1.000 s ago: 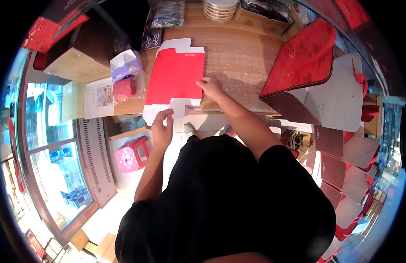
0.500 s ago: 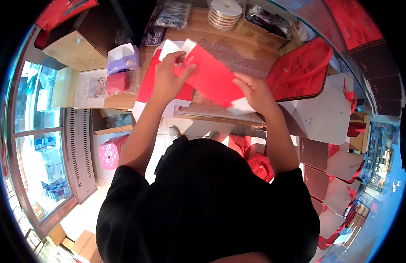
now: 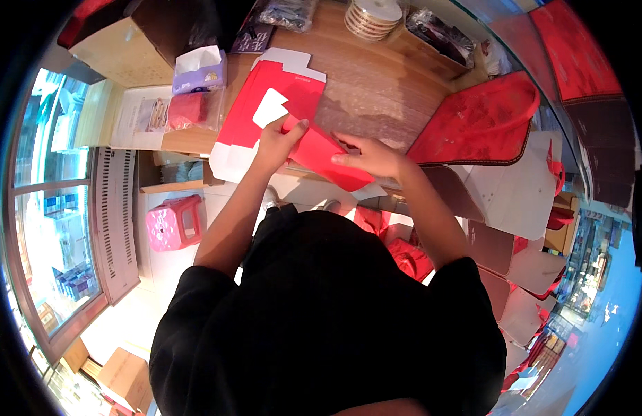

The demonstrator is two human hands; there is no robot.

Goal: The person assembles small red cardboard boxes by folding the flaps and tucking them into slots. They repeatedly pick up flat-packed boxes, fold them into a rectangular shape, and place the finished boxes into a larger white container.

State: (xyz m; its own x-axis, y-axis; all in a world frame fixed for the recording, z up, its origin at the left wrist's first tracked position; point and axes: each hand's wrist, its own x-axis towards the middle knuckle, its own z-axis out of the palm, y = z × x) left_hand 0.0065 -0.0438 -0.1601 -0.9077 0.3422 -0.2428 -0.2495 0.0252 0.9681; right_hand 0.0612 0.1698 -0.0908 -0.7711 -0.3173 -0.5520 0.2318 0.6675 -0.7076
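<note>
Between my two hands is a red cardboard box blank (image 3: pixel 317 149), with white flaps at its upper left end. It is tilted above the near edge of the wooden table. My left hand (image 3: pixel 276 144) pinches its upper left end with the thumb on top. My right hand (image 3: pixel 369 157) grips the far long side nearer the other end, thumb and fingers around the edge. Under and beyond my left hand lie flat red box blanks (image 3: pixel 255 87) with white tabs on the table (image 3: pixel 359 97); how many is hard to tell.
A purple tissue box (image 3: pixel 198 72) and a bagged red item (image 3: pixel 187 109) lie at the left. Ribbon spools (image 3: pixel 371 19) stand at the back. A red bag (image 3: pixel 477 121) rests at the right. A pink stool (image 3: pixel 174 223) and a cardboard carton (image 3: pixel 125 378) are on the floor.
The held box blank has come nearer to me and now looks narrower, its sides bent. My right hand has shifted left along it. More of the flat blanks on the table shows.
</note>
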